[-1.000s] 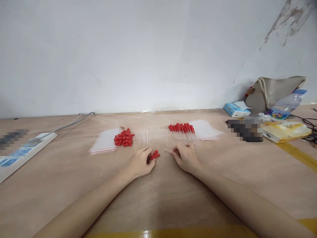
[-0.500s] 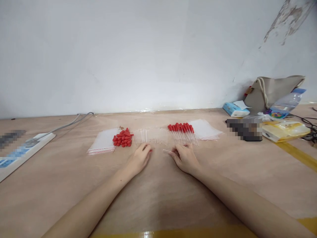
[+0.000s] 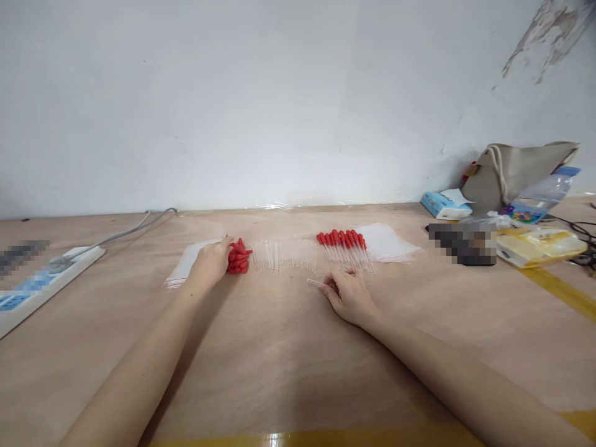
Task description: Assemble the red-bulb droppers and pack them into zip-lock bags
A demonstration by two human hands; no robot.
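My left hand is over the left side of a pile of red rubber dropper bulbs, its fingertips at the bulbs. The back of the hand hides most of its fingers, so whether a bulb is pinched there does not show. Between thumb and fingers, my right hand pinches a thin clear dropper tube, its free end pointing left. More clear tubes lie side by side in a row between the hands. Beyond my right hand rest several droppers with red bulbs fitted, bulbs away from me.
Flat clear bags lie under my left hand, with another stack of bags at the right. A power strip runs along the left. Tissues, a dark blurred object, a yellow packet and a beige bag occupy the right.
My left hand has moved left from the middle to the bulb pile; something red showed at its fingertips before. My right hand stays in place, still pinching the tube.
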